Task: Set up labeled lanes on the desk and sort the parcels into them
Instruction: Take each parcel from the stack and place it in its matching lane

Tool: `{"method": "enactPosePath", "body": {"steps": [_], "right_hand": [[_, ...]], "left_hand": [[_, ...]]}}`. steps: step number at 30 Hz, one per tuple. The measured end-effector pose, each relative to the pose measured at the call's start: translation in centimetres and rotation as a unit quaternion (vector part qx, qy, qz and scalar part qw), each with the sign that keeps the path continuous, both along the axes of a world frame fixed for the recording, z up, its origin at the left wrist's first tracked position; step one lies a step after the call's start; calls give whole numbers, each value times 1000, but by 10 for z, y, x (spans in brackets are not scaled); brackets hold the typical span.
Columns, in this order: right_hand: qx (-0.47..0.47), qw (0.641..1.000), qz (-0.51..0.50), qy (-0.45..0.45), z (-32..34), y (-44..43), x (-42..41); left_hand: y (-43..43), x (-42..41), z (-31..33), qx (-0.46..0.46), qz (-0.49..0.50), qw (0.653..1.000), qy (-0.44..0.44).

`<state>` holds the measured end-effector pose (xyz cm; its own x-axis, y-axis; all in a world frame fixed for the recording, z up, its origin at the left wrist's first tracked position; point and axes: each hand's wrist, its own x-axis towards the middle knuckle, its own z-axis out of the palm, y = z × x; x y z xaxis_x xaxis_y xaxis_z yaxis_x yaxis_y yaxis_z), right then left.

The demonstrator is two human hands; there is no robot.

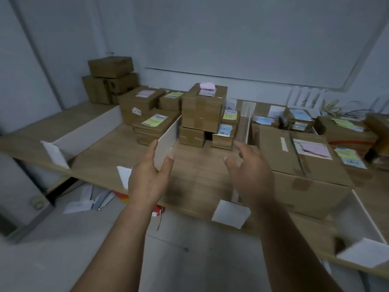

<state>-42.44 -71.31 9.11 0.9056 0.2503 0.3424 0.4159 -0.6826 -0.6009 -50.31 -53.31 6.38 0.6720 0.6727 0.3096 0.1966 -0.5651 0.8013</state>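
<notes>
Wooden desk (200,186) along a pale wall, split into lanes by white boards stood on edge, presumably so each label colour gets its own strip. Everything below is placed off the middle divider (168,138). The parcels are mostly parked at the far end of the lanes: a tall stack (202,110) just right of it, a flat parcel (154,125) with a green label just left of it, and a big box (299,165) with a pink label well to the right, sat at the desk's front edge. A white card (230,216) is hung off the front edge to the right of the divider, probably a lane label, though nothing on it can be read. The left hand (147,178) is held at the divider's near end, thumb and fingers apart and fairly straight, with the board's end in the gap. Whether it's actually touched can't be told, but a steadying or straightening nudge is the likely reason. The right hand (250,175) is held over bare desk right of the divider, fingers spread and loosely curved, nothing in it. More boxes (109,79) are piled in the corner far left, a whiteboard (252,39) is mounted on the wall behind, and loose papers (84,199) are left on the floor below.
</notes>
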Motion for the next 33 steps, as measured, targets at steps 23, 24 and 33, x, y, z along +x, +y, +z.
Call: {"method": "enactPosePath", "body": {"steps": [23,24,33], "right_hand": [[47,975,213,-34,17,449,-148],[48,973,225,-35,15,462,-151],[39,960,273,-43,4,588,-148]], "left_hand": [[376,-213,11,86,212,973,20],[386,-218,10,83,220,972,19],[494,-214,13,102,251,962,39]]}}
